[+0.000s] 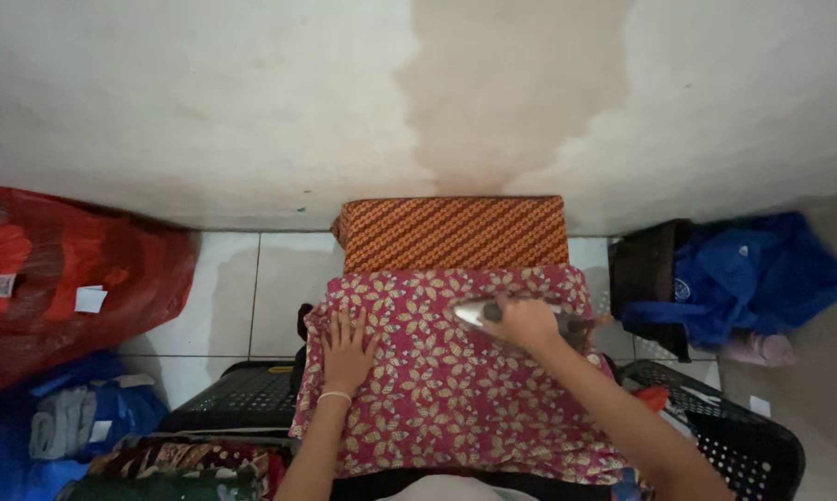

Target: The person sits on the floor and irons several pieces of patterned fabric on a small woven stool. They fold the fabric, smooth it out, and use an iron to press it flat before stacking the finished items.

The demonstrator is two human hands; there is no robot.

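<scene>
**Ironing station: hazards and surroundings, measured from the floral cloth**

The landmark is the pink floral cloth (pixel 455 380), spread flat over the ironing surface directly in front of the person.

**Hands.** The left hand (pixel 347 351) lies on the cloth's left part, palm down, fingers spread flat, gripping nothing. The right hand (pixel 528 324) is closed around the handle of the iron (pixel 479 315), which rests soleplate down on the cloth's far right part with its tip pointing left.

**Likely faults.**
- Burn to the left hand: the iron's tip points toward it and the two sit near each other on the same cloth. A leftward stroke without first lifting that hand is the probable cause.
- Scorching: likely if the iron dwells on one spot.
- Pressed-in creases: likely where the cloth bunches along its left edge.
- Cord snag: the cord is not visible, so its route cannot be judged.

**Surroundings, near to far.**
- Nearest, left of the cloth's near edge: a dark patterned fabric pile (pixel 191 461).
- Left of the cloth: a black plastic crate (pixel 242 394). Right of it: a black laundry basket (pixel 734 431) with a red item inside. Both crowd the cloth's overhanging edges.
- Further left: a blue bag (pixel 84 417), then a red plastic bag (pixel 75 278).
- Right and beyond: a blue garment (pixel 743 274) draped over a dark container.
- Just beyond the cloth's far edge, touching it: a folded orange striped cloth (pixel 453 232), limiting forward travel.
- Farthest: a stained white wall (pixel 251 102).
</scene>
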